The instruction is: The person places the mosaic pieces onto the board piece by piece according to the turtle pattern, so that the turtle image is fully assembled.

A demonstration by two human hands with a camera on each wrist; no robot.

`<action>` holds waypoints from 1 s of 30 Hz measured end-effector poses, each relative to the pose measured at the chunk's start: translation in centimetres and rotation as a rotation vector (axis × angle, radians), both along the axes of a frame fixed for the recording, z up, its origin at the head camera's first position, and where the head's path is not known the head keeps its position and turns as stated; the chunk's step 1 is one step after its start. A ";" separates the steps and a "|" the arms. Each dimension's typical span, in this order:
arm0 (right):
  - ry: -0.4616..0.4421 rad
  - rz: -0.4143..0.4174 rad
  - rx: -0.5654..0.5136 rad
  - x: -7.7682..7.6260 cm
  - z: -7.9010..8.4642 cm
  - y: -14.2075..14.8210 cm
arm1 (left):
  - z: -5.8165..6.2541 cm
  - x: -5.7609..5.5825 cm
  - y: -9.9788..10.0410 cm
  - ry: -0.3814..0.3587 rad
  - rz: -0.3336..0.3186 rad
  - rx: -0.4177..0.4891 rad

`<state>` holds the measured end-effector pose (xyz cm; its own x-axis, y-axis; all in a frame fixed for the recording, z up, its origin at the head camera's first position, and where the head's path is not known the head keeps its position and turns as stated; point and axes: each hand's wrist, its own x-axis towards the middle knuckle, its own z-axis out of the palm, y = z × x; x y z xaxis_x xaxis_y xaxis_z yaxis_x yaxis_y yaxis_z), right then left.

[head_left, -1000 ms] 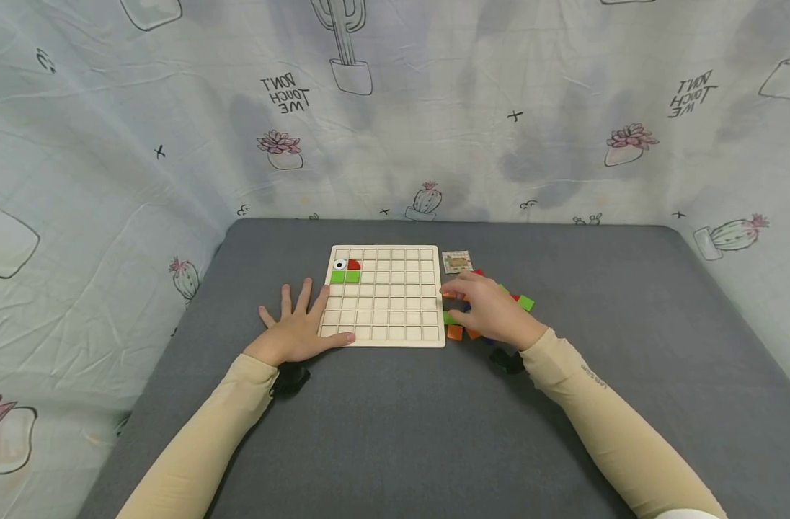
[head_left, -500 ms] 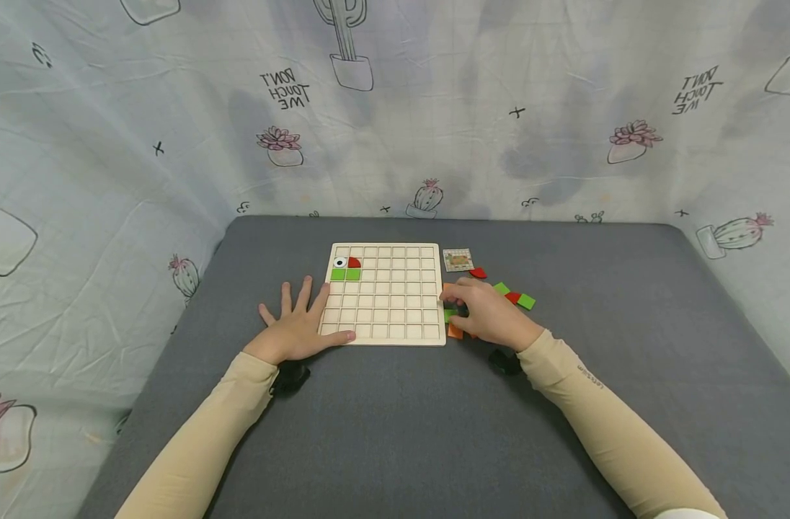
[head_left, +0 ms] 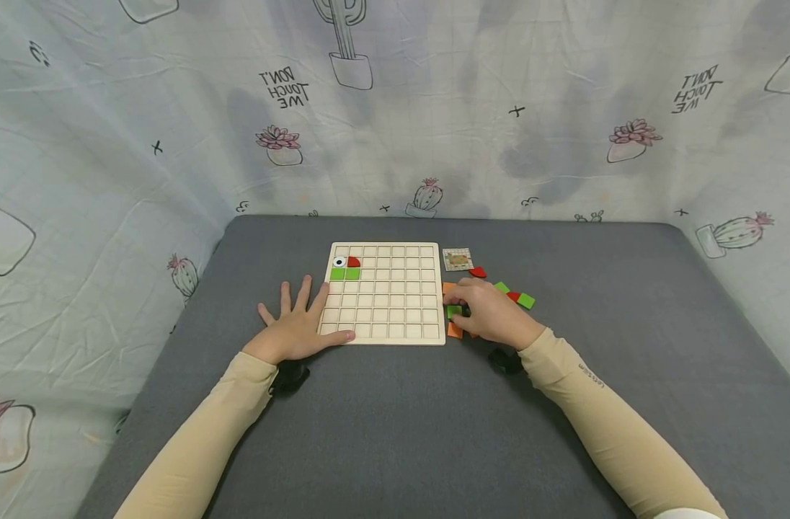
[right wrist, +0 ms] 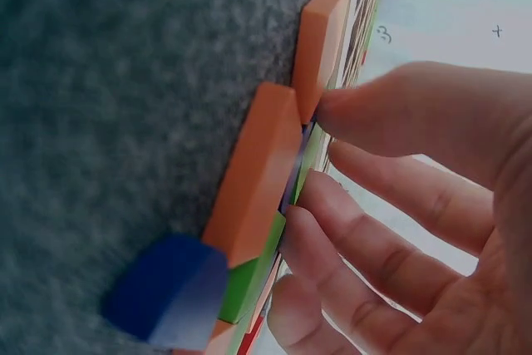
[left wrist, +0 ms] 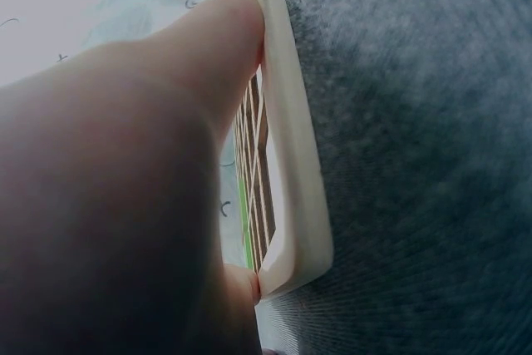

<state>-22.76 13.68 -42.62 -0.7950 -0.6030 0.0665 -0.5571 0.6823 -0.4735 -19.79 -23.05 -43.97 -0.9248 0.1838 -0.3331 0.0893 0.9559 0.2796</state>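
Note:
A pale wooden grid board [head_left: 388, 303] lies on the table. In its upper left cells sit a white eye tile [head_left: 339, 262], a red quarter-round tile [head_left: 354, 262] and two green square tiles [head_left: 345, 274]. My left hand [head_left: 293, 331] is spread flat at the board's left edge, its thumb [left wrist: 237, 18] resting on the front rim. Beside the right edge, my right hand [head_left: 489, 310] has its fingers curled over loose pieces, with thumb and fingertips around a green square tile [head_left: 454, 312]. The right wrist view shows orange blocks [right wrist: 258, 176] and a blue rounded block [right wrist: 170, 293] nearby.
A small picture card [head_left: 458, 259] lies past the board's upper right corner. Loose red [head_left: 477, 272] and green pieces [head_left: 527, 301] lie beyond my right hand on the grey table [head_left: 395, 432]. A patterned cloth [head_left: 395, 130] hangs behind the table.
Between my right thumb and fingers, the green tile has shifted slightly and shows more of its face. Half a second earlier the right hand drew back a little. My left hand stays put.

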 end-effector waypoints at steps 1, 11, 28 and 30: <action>-0.003 0.002 0.006 0.0 0.0 0.0 | 0.0 0.0 0.0 0.000 -0.001 -0.002; -0.023 0.006 0.043 0.0 0.0 0.0 | -0.1 -0.1 0.0 0.004 0.000 -0.010; -0.014 0.026 0.030 0.1 0.1 0.1 | -0.1 -0.1 0.0 -0.001 -0.001 -0.010; -0.014 0.025 0.031 0.1 0.0 0.1 | 0.0 -0.1 0.0 -0.001 -0.002 -0.010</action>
<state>-22.65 13.77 -42.57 -0.7802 -0.6245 0.0364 -0.5678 0.6825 -0.4602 -19.85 -23.07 -44.01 -0.9243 0.1823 -0.3354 0.0909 0.9584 0.2704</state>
